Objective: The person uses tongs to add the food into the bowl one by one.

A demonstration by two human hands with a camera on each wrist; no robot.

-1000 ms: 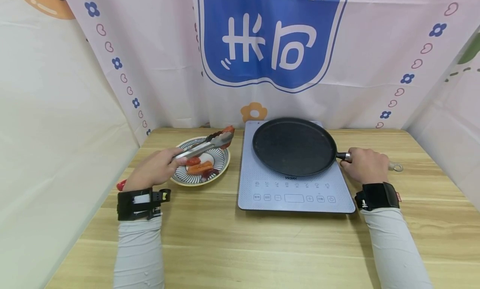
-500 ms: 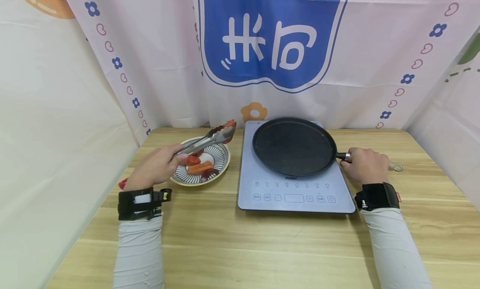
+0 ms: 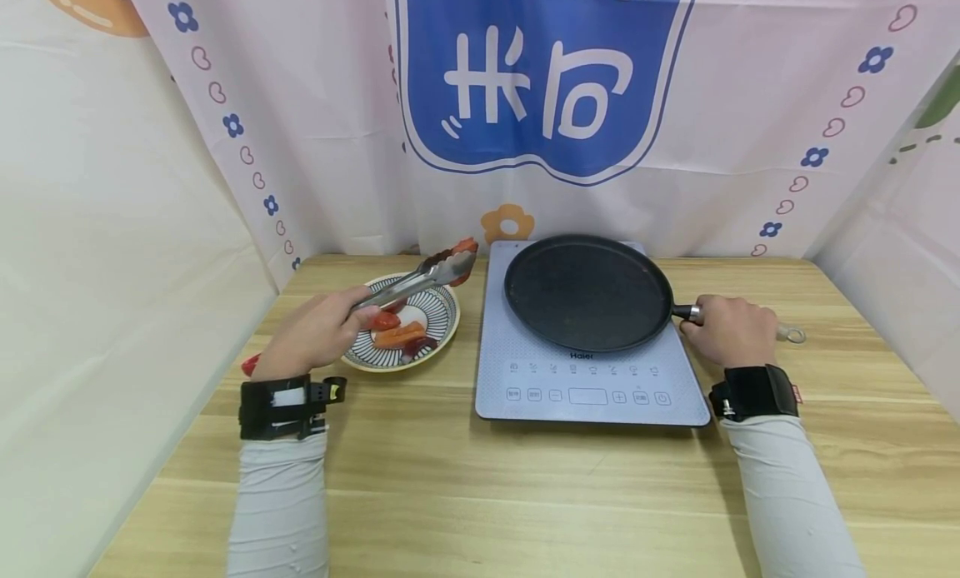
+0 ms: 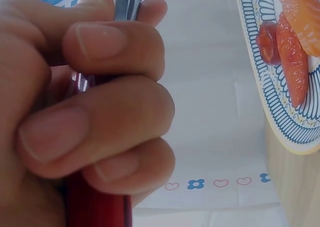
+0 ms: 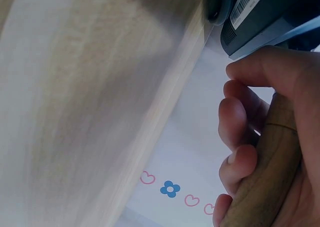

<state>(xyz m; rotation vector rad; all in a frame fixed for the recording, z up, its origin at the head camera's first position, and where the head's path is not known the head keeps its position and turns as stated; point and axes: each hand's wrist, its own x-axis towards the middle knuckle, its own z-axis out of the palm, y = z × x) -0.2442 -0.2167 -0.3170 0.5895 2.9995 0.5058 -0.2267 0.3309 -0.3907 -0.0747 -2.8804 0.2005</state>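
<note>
My left hand grips a pair of metal tongs with a red handle. Between the tong tips is a reddish piece of food, mostly hidden by the metal; its kind cannot be told. Tongs and food hang over the far right side of a patterned plate. On that plate lie several food pieces, including an orange, salmon-like slice and a red elongated piece. My right hand grips the wooden handle of a flat black pan.
Under the pan is a white induction cooktop with its button panel facing me. Plate and cooktop stand on a wooden table. A printed curtain hangs right behind the table's far edge.
My left hand has shifted slightly right, carrying the tongs and the reddish food piece a little up and right, toward the cooktop. The right hand and the pan have stayed still.
</note>
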